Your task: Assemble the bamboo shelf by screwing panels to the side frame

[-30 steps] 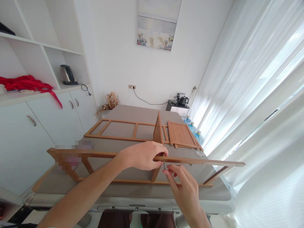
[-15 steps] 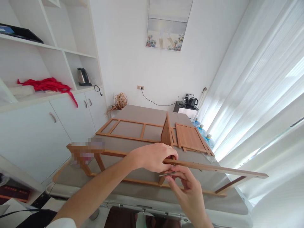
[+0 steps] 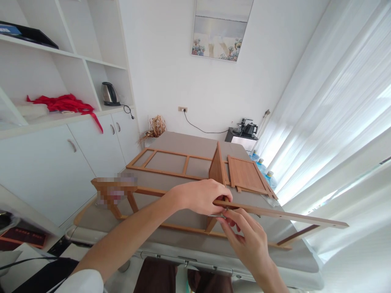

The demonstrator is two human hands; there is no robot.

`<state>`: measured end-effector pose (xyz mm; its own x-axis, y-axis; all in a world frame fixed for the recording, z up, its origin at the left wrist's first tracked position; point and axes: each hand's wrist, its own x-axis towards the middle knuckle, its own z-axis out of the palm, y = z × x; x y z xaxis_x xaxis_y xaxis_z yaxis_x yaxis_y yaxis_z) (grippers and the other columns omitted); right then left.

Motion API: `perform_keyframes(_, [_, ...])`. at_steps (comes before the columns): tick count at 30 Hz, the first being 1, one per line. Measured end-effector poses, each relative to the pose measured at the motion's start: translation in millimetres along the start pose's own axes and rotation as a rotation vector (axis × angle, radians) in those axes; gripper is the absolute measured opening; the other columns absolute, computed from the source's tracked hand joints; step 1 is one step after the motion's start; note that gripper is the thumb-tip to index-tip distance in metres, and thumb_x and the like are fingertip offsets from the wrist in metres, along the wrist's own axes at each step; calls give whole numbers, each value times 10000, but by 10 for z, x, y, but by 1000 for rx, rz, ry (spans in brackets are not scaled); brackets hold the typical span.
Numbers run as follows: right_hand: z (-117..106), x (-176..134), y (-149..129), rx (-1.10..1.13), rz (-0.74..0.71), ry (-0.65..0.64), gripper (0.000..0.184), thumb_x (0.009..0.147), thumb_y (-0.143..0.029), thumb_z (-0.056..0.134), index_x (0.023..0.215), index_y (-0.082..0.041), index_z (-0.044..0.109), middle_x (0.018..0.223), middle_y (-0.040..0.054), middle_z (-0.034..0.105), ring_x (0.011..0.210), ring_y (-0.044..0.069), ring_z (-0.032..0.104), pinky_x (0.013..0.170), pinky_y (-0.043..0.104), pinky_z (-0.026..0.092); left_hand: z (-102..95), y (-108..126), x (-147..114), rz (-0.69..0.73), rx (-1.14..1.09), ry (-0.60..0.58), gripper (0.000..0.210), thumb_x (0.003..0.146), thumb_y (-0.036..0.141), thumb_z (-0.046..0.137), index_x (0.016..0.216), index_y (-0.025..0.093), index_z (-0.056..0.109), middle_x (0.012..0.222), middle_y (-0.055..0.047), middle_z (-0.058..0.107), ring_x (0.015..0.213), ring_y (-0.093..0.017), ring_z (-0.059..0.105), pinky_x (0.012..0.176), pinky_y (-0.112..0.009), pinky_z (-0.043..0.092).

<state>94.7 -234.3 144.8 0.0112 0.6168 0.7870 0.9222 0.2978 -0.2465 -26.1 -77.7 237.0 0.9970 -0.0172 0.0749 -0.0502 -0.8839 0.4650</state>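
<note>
A wooden frame (image 3: 287, 215) with long rails and short crosspieces stands on edge along the near side of the grey table (image 3: 195, 142). My left hand (image 3: 206, 197) is wrapped over its upper rail, where an upright wooden panel (image 3: 216, 166) meets it. Just below that joint, my right hand (image 3: 246, 234) pinches a thin metal hex key (image 3: 216, 216) between thumb and fingers. The key lies about level, close under my left fingers. A small bolt head seems to show at the rail, but my fingertips partly cover where the key meets it.
A second wooden frame (image 3: 185, 167) lies flat farther back, with flat wooden panels (image 3: 249, 175) to its right. Blue-tinted water bottles (image 3: 269, 179) stand beyond the table's right edge, near the curtain (image 3: 305, 122). White cabinets (image 3: 45, 167) line the left.
My right hand has brought the hex key up closer to the joint and turned it nearer level. The left hand keeps its hold on the rail. The view has shifted slightly.
</note>
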Motion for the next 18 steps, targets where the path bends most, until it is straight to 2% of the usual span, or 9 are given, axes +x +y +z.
perform_keyframes(4, [20, -23, 8, -32, -12, 37, 157, 882, -115, 640, 1008, -199, 601, 753, 0, 597, 641, 103, 545, 614, 222, 444, -31, -14, 2, 41, 14, -20, 162, 866, 259, 594, 1019, 208, 612, 941, -25, 673, 814, -162, 610, 675, -253, 419])
perform_keyframes(7, [46, -11, -26, -75, 39, 95, 119, 896, -126, 611, 980, -209, 604, 669, -29, 558, 572, 91, 510, 577, 213, 426, -40, -24, -2, 71, 43, -22, 170, 866, 256, 601, 1028, 206, 611, 965, -34, 674, 843, -174, 618, 695, -259, 423])
perform_keyframes(9, [65, -2, -65, -93, 134, 142, 128, 910, -170, 598, 1030, -214, 592, 648, -43, 562, 531, 83, 495, 557, 204, 426, -29, -31, -3, 78, 56, -7, 162, 872, 259, 600, 1024, 206, 615, 977, -36, 675, 865, -179, 623, 709, -261, 425])
perform_keyframes(12, [78, -5, -128, -11, 313, 182, 338, 927, -240, 576, 1253, -201, 494, 656, -54, 594, 515, 86, 504, 566, 207, 460, 0, -39, -3, 74, 61, 14, 179, 871, 259, 604, 1042, 206, 614, 988, -30, 672, 866, -176, 621, 712, -259, 426])
perform_keyframes(14, [66, -22, -151, 103, 406, 155, 457, 931, -273, 571, 1350, -193, 408, 660, -54, 601, 545, 102, 543, 588, 224, 491, 14, -36, -6, 65, 58, 19, 196, 865, 249, 604, 1057, 206, 612, 983, -25, 671, 841, -167, 617, 702, -256, 425])
perform_keyframes(16, [38, -47, -152, 210, 494, 115, 444, 926, -308, 584, 1326, -207, 419, 706, -32, 631, 601, 121, 598, 589, 234, 510, 20, -28, -12, 54, 52, 22, 196, 869, 246, 595, 1060, 207, 612, 982, -24, 671, 827, -161, 614, 693, -254, 422])
perform_keyframes(18, [-2, -70, -133, 276, 570, 75, 308, 916, -338, 607, 1182, -224, 503, 749, -6, 660, 641, 133, 636, 545, 215, 504, 21, -18, -20, 44, 45, 29, 187, 879, 261, 590, 1057, 208, 614, 991, -26, 671, 836, -161, 614, 691, -252, 418])
